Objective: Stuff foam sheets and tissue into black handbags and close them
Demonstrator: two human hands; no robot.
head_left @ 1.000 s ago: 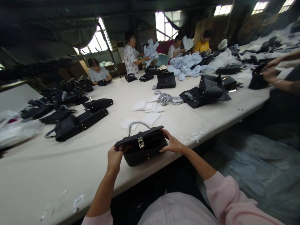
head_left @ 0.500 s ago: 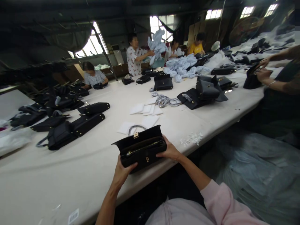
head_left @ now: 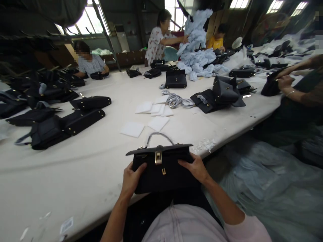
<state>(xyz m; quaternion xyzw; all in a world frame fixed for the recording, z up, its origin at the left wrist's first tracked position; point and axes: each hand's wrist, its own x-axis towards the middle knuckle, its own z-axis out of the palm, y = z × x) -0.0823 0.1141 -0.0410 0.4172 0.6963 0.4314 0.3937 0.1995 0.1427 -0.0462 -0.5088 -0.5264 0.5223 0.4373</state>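
Gripping black handbag [head_left: 168, 183] at both ends with left hand [head_left: 131, 178] and right hand [head_left: 198, 169], at near edge of table [head_left: 75, 181]. Could slip off table through slackened hold, or gape at unfastened flap [head_left: 145, 151] through tilting.

1. Long wht table [head_left: 75, 174] under & beyond yr fingers [head_left: 141, 168], running out of view to their L.
2. Well beyond yr fingers: dk back wall [head_left: 148, 22] w/ bright paned windows [head_left: 87, 22]; smaller ones high, far R.
3. Beyond fingers, to L: slanted pole [head_left: 105, 33], pale upright cabinet [head_left: 122, 38], dk drape [head_left: 54, 11] up top.
4. R of fingers, below tabletop: heap of pale sheeting [head_left: 259, 185].
5. You've daylight thru windows; rest of rm v. dim.
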